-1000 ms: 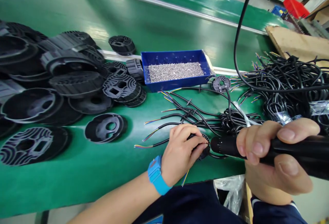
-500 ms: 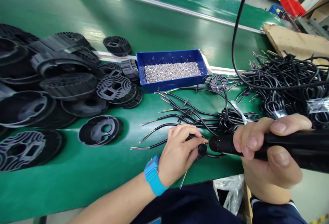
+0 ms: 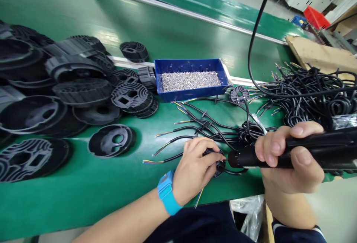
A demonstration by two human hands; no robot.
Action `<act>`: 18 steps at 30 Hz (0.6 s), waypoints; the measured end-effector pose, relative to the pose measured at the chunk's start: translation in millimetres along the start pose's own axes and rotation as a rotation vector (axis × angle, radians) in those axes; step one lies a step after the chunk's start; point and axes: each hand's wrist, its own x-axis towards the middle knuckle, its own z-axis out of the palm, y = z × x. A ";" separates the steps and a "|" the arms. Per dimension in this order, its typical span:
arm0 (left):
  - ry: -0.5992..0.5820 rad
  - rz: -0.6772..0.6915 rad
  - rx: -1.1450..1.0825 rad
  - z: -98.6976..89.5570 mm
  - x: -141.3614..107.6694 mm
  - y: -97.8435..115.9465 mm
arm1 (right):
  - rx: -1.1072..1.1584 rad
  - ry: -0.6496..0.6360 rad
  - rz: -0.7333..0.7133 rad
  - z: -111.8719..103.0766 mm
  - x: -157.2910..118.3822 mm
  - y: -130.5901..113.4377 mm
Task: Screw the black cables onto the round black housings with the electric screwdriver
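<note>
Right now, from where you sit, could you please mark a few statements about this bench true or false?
1. The right hand holds a black tool. True.
2. The left hand is inside the blue tray. False: it is at a small black part, by the tool's tip.
3. The tray holds many small metal pieces. True.
4. The blue wristband is on the right wrist. False: it is on the left one.
5. The big cable heap lies left of the tray. False: it lies to the tray's right.
</note>
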 end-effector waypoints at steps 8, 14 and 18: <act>-0.087 -0.044 -0.075 -2.7 -3.0 5.3 | -0.148 -0.156 0.036 8.9 -10.2 -7.5; -0.064 -0.155 0.028 10.0 -5.6 13.2 | -0.277 -0.210 0.035 17.6 -6.9 -8.7; -0.020 -0.170 0.030 18.7 -6.0 13.3 | -0.252 -0.243 0.020 23.6 -1.9 -6.6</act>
